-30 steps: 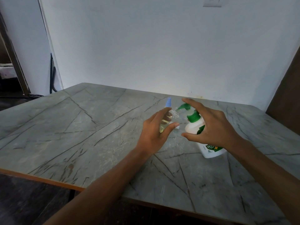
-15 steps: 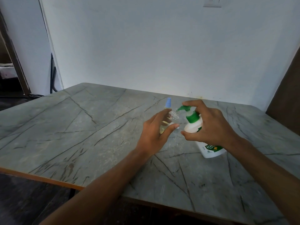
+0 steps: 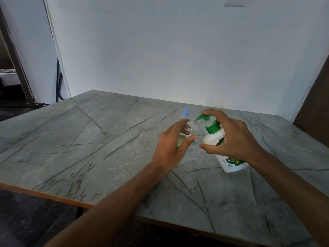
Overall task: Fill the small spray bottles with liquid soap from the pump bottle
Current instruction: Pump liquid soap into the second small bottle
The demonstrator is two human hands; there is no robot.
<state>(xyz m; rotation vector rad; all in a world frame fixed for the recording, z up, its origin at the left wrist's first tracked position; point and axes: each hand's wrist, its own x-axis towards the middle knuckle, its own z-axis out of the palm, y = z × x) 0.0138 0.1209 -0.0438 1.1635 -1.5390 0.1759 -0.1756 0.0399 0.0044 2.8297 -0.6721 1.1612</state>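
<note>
A white pump bottle with a green pump head stands tilted on the grey marbled table. My right hand wraps its neck, index finger lying on top of the pump. The green nozzle points into the open threaded neck of a small clear spray bottle, which my left hand holds tilted between fingers and thumb. A second small bottle with a light blue spray cap and yellowish liquid stands just behind my left hand, partly hidden by the fingers.
The table's orange-trimmed front edge runs across the lower left. A white wall rises behind the table, a dark wooden panel stands at the right, and a doorway with a black cable opens at the far left.
My right index finger has come down onto the pump head and the pump bottle has shifted slightly. The left hand keeps the clear bottle at the nozzle.
</note>
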